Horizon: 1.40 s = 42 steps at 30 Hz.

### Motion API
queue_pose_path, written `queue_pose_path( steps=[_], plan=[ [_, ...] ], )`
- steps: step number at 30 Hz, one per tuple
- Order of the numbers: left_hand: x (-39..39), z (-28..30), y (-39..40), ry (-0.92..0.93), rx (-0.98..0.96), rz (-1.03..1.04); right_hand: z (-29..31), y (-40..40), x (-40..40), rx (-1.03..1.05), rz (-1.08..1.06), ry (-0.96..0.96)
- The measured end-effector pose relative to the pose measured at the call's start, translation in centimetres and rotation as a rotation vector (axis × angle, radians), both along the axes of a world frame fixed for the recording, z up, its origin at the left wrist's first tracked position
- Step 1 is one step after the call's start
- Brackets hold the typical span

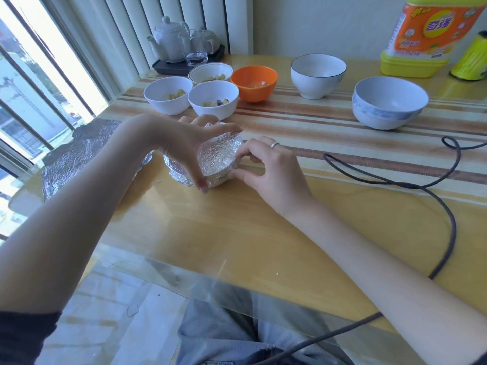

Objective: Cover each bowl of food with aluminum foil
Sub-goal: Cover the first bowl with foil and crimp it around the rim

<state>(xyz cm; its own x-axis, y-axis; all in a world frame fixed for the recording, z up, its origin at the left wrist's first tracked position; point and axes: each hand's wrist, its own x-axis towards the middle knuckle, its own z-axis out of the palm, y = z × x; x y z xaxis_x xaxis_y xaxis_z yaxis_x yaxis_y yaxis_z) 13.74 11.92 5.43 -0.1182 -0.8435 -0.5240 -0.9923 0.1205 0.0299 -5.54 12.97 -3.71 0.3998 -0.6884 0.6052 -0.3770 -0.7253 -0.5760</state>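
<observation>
- Foil-covered bowl (220,156): on the table (237,233), toward its left edge, about midway between near and far edges. Foil is drawn across the mouth and folded down the sides; a strip of white bowl wall shows at the bottom on my side.
- My left hand (184,143): arched over the bowl from the left, fingers curled around its far rim, thumb down its near side, gripping the foil against it.
- My right hand (274,167): at the bowl's right side, fingertips pinching the foil edge against the wall. A ring sits on one finger.
- Loose foil sheet (79,151): crumpled, at the table's left edge by the window, partly hidden behind my left forearm.
- Uncovered bowls with food, far-left part of the table: two white bowls (168,94) (213,98) side by side, a gold-rimmed bowl (210,72) behind them, an orange bowl (254,83) to their right.
- Blue-rimmed white bowl (319,75): near the far edge, centre; contents not visible.
- Blue-patterned bowl (390,101): toward the right edge; contents not visible.
- Tea set (181,43): white teapots and glass cups on a dark tray, far-left corner.
- Yellow detergent bottle (427,35): far-right corner, beside a yellow-green object (471,59).
- Dark cable (434,177): looping across the right side of the table.
</observation>
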Motion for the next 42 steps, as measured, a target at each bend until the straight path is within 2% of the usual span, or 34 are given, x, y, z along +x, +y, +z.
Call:
queue_pose_path(
  steps=[9, 14, 17, 22, 28, 38, 42],
  plan=[
    [0.1, -0.1, 0.0, -0.007, -0.003, -0.004, 0.0, -0.1, 0.5, -0.001, -0.048, -0.048],
    [0.2, -0.3, -0.2, 0.001, -0.002, -0.001, 0.3, -1.2, 0.8, 0.160, 0.013, -0.097],
    [0.1, -0.3, -0.1, 0.001, 0.000, 0.008, 1.5, -1.8, 0.6, 0.250, 0.079, -0.052],
    [0.0, 0.0, 0.2, -0.003, 0.007, 0.021, 2.6, -2.4, 0.1, 0.276, 0.188, 0.063],
    [0.0, 0.1, 0.2, 0.008, 0.018, 0.022, 2.0, -2.1, -0.5, 0.115, 0.237, -0.032],
    [0.1, 0.0, 0.2, 0.019, 0.005, 0.022, 0.2, -2.2, 0.3, -0.344, 0.237, 0.117],
    [0.0, -0.2, 0.5, -0.013, -0.036, 0.109, 0.6, -3.3, -0.6, -0.320, 0.244, 0.151]
  ],
)
